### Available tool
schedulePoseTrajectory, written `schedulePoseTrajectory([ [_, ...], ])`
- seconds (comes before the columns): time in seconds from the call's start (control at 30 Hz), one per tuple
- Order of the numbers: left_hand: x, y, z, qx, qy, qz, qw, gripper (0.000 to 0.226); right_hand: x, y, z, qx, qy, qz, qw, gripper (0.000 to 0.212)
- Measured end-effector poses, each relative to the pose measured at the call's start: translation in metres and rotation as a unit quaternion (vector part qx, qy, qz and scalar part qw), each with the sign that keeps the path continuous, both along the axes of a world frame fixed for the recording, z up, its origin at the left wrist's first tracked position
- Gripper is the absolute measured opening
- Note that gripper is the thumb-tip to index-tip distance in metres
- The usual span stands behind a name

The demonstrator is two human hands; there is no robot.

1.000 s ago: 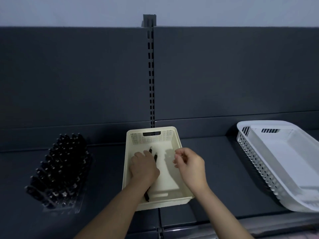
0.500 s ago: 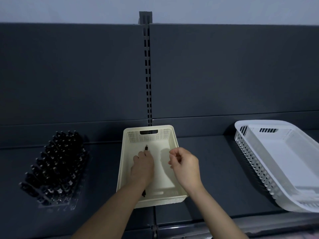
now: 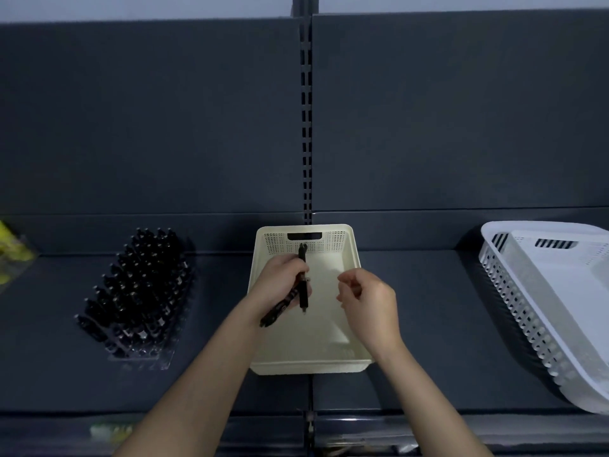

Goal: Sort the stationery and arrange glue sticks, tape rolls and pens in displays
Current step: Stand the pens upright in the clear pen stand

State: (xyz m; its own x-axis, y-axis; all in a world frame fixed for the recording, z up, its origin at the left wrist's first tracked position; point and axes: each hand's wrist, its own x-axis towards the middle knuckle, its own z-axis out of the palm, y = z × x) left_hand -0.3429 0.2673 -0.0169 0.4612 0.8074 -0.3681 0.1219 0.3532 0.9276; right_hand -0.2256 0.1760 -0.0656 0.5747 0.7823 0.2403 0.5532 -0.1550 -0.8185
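Observation:
A cream plastic basket (image 3: 354,258) sits on the dark shelf in front of me. Over it my left hand (image 3: 278,283) grips two black pens (image 3: 302,280); one stands nearly upright, the other slants down to the left. My right hand (image 3: 370,300) hovers over the basket's right side with fingers loosely curled and nothing visible in them. To the left stands a clear display tray (image 3: 138,295) packed with several upright black pens.
A large white perforated basket (image 3: 543,311) lies tilted at the right end of the shelf. Yellow items (image 3: 10,250) in a clear holder show at the far left edge. The slotted upright (image 3: 305,127) runs up the back panel behind the cream basket.
My left hand has lifted the pens off the basket floor and now holds them raised. My right hand has drawn slightly right. The camera has shifted a little.

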Motion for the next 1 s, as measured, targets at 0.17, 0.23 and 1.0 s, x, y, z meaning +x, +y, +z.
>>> schedulePoseTrajectory([
  [0.17, -0.024, -0.002, -0.002, 0.001, -0.049, 0.036, 0.998, 0.017, -0.004, -0.003, 0.013, -0.004, 0.066, -0.002, 0.998, 0.02],
  [0.23, -0.036, -0.003, -0.002, 0.024, -0.054, 0.038, 0.998, 0.019, -0.011, -0.002, 0.021, 0.001, 0.101, -0.009, 0.995, 0.02],
  [1.0, -0.18, -0.018, -0.001, 0.143, -0.096, 0.062, 0.983, 0.026, -0.223, -0.005, 0.047, -0.111, 0.222, 0.062, 0.967, 0.004],
])
